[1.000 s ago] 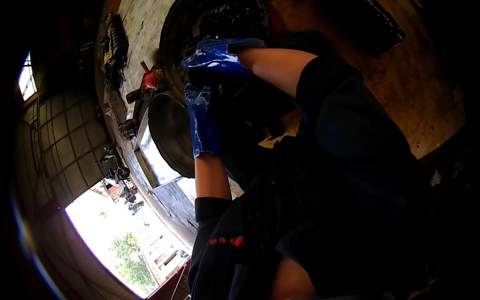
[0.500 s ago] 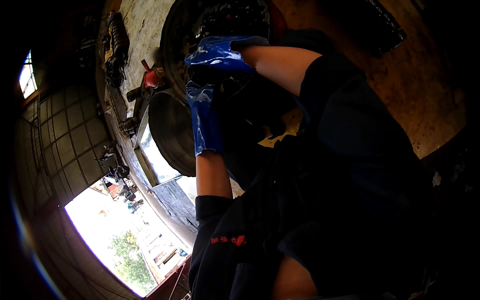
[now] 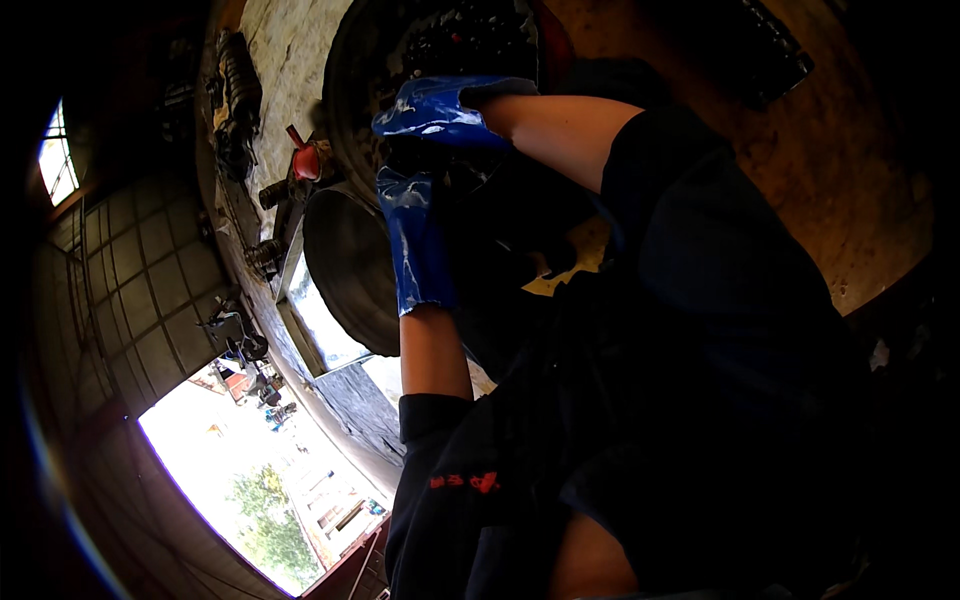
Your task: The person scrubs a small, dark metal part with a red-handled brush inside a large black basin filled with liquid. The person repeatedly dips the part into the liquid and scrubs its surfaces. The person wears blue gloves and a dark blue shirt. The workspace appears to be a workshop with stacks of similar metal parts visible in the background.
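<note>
Both of my hands wear wet, shiny blue rubber gloves. My right hand (image 3: 430,112) reaches in from the right over a large dark round tub (image 3: 345,95). Just below it, my left hand (image 3: 405,195) is at the tub's near edge. Their fingers curl toward a black shape between the two gloves, too dark to make out. Beyond my right hand, many small, glistening black pieces (image 3: 455,45) lie in the tub, with one tiny red spot among them.
Left of my left hand stands a round grey basin (image 3: 345,265), near a red funnel-like piece (image 3: 306,160). A ribbed dark machine part (image 3: 238,85) lies farther left. At the upper right is a long black object (image 3: 775,55). A bright doorway (image 3: 250,490) opens at lower left.
The whole view has shifted slightly, so the basin and doorway appear a little farther right and lower. Both gloved hands keep nearly the same pose over the tub.
</note>
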Demonstrator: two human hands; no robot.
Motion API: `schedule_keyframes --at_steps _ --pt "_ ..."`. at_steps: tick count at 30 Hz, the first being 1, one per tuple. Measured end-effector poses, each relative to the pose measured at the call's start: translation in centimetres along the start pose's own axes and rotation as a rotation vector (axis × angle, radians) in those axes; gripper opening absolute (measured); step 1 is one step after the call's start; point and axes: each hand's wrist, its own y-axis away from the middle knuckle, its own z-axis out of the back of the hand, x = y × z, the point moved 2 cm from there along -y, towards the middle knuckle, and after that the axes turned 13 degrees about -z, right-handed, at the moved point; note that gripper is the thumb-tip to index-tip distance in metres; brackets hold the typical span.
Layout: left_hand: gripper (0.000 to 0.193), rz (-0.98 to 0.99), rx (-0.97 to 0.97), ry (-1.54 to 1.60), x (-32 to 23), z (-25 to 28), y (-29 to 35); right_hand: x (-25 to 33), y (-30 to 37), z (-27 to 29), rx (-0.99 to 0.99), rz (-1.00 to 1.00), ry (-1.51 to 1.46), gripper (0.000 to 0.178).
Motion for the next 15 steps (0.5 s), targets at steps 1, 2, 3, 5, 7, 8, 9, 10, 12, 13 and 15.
schedule_keyframes --at_steps 1,2,3,5,7,8,9,10,12,13,15 --pt "0.025 -0.001 -0.007 -0.009 -0.1 0.2 0.1 0.2 0.1 0.0 0.012 -0.004 -0.014 0.050" --pt "0.025 -0.008 0.006 0.007 0.1 -0.5 -0.1 -0.4 0.1 0.2 -0.008 -0.023 -0.010 0.049" --pt "0.025 -0.022 0.012 0.021 0.3 -1.1 -0.4 -1.1 -0.2 0.3 -0.028 -0.042 -0.006 0.048" --pt "0.025 -0.041 0.065 0.007 -0.2 -1.5 -0.1 -1.4 -0.6 0.2 -0.032 -0.040 0.016 0.047" --pt "0.025 -0.039 0.077 -0.024 -1.2 -1.0 0.1 -1.1 -1.4 -0.6 -0.012 -0.014 0.013 0.048" --pt "0.025 -0.035 0.072 -0.026 -1.3 -0.9 0.1 -1.2 -2.1 -1.1 -0.009 -0.013 -0.003 0.049" --pt "0.025 -0.034 0.076 -0.020 -1.4 -1.1 -0.1 -2.0 -3.2 -1.4 -0.023 -0.034 -0.057 0.054" --pt "0.025 -0.034 0.080 -0.014 -1.5 -1.4 -0.3 -3.1 -3.9 -1.5 -0.028 -0.037 -0.089 0.057" --pt "0.025 -0.025 0.077 -0.008 -1.4 -1.4 -0.4 -2.8 -3.2 -1.1 -0.014 -0.019 -0.127 0.059" --pt "0.025 -0.063 0.093 -0.060 -1.1 -1.2 -0.3 -2.5 -2.8 -1.0 -0.014 -0.032 -0.154 0.059" --pt "0.025 -0.143 0.133 -0.162 -0.7 -0.9 -0.2 -1.8 -1.8 -0.6 -0.022 -0.050 -0.171 0.058"
